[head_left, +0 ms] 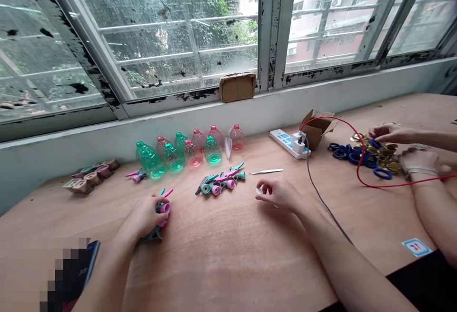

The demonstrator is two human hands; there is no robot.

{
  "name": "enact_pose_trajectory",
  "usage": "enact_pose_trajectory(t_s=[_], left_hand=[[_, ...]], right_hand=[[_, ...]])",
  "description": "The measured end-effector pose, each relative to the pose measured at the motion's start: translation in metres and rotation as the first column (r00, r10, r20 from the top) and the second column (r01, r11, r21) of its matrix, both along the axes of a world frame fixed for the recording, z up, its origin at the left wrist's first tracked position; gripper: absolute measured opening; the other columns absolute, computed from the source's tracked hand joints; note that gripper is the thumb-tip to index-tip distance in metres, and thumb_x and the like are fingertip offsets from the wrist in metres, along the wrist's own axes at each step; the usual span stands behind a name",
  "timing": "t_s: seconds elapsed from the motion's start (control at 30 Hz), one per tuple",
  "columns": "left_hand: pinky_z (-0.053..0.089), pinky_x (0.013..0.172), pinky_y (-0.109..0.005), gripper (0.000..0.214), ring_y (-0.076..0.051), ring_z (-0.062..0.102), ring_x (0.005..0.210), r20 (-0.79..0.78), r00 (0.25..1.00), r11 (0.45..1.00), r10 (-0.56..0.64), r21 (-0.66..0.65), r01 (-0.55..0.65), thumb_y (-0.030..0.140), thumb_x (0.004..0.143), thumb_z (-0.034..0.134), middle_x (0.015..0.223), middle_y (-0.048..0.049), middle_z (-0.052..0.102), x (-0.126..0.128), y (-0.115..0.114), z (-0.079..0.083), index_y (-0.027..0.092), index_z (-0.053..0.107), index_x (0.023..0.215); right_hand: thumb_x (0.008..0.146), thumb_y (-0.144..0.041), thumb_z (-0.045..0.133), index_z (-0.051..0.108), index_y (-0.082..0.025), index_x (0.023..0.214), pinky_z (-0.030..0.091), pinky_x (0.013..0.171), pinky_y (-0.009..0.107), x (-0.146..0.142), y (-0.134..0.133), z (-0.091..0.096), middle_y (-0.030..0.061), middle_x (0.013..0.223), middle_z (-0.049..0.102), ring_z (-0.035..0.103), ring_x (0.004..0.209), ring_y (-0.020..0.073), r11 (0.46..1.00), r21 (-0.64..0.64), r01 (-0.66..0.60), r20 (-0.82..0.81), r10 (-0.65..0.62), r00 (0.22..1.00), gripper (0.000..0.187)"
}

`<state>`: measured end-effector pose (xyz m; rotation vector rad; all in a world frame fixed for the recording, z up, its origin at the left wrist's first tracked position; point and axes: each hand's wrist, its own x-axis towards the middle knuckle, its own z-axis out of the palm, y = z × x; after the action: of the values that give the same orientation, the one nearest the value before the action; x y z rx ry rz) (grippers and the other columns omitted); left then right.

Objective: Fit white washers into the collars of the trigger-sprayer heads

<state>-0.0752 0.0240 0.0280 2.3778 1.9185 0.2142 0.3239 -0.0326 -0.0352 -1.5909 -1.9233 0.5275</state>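
My left hand [143,214] is closed around a pink and grey trigger spray head [164,208], close to the tabletop on the left. A grey part shows below the fingers; the palm side is hidden. On the right, my right hand [282,194] pinches a small white piece [259,191] between thumb and fingers, just over the table. Between and beyond my hands lies a pile of pink, teal and grey spray heads [223,183]. Metal tweezers [267,171] rest behind my right hand. Behind the pile stand several clear bottles, green [213,151] and red [193,155].
At left are stacked small coloured pieces [91,177] and a phone [84,271]. A power strip [285,141] with red cable [358,169] and grey cable [321,193] lies right, by a cardboard box [316,131]. A co-worker's hands [419,160] are among blue rings [382,173] and gold discs.
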Motion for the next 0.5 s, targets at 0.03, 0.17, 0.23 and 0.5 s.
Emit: enact_pose_trajectory(t_s=[0.03, 0.17, 0.23, 0.5], left_hand=[[0.050, 0.066, -0.032, 0.024, -0.026, 0.066, 0.078, 0.005, 1.000, 1.000, -0.009, 0.000, 0.009, 0.023, 0.059, 0.066, 0.085, -0.0062, 0.067, -0.002, 0.000, 0.002, 0.024, 0.075, 0.081], [0.049, 0.063, -0.030, 0.029, -0.023, 0.064, 0.075, 0.090, 0.996, 0.995, -0.017, 0.100, 0.008, 0.046, 0.070, 0.065, 0.089, -0.0042, 0.066, -0.006, -0.012, 0.022, 0.027, 0.074, 0.090], [0.051, 0.066, -0.030, 0.034, -0.022, 0.064, 0.077, 0.161, 0.984, 0.982, -0.074, 0.181, 0.044, 0.051, 0.073, 0.064, 0.097, -0.0038, 0.066, 0.004, -0.022, 0.036, 0.028, 0.072, 0.097], [0.052, 0.080, -0.027, 0.018, -0.018, 0.062, 0.095, 0.490, 0.757, 0.899, -0.433, 0.170, 0.404, 0.035, 0.084, 0.063, 0.104, -0.0033, 0.066, 0.114, -0.057, -0.010, 0.024, 0.066, 0.099]], right_hand=[[0.076, -0.036, 0.069, 0.069, -0.021, 0.086, 0.038, 0.056, 0.022, -0.001, 0.000, -0.001, -0.0012, 0.073, 0.069, 0.058, 0.061, 0.0120, 1.000, 0.004, -0.003, 0.000, 0.003, 1.000, 0.018], [0.076, -0.033, 0.070, 0.068, -0.021, 0.086, 0.038, 0.058, 0.022, -0.006, -0.001, 0.000, -0.0016, 0.074, 0.068, 0.057, 0.060, 0.0111, 0.997, 0.079, -0.013, -0.007, 0.014, 1.000, 0.016], [0.076, -0.030, 0.071, 0.068, -0.021, 0.088, 0.039, 0.058, 0.022, -0.011, -0.004, 0.001, -0.0018, 0.075, 0.067, 0.056, 0.059, 0.0102, 0.991, 0.130, -0.032, -0.024, 0.036, 0.999, 0.015], [0.077, -0.034, 0.074, 0.067, -0.018, 0.094, 0.044, 0.054, 0.021, -0.031, -0.009, -0.006, -0.0006, 0.074, 0.064, 0.052, 0.055, 0.0087, 0.948, 0.288, -0.135, -0.356, 0.237, 0.904, 0.024]])
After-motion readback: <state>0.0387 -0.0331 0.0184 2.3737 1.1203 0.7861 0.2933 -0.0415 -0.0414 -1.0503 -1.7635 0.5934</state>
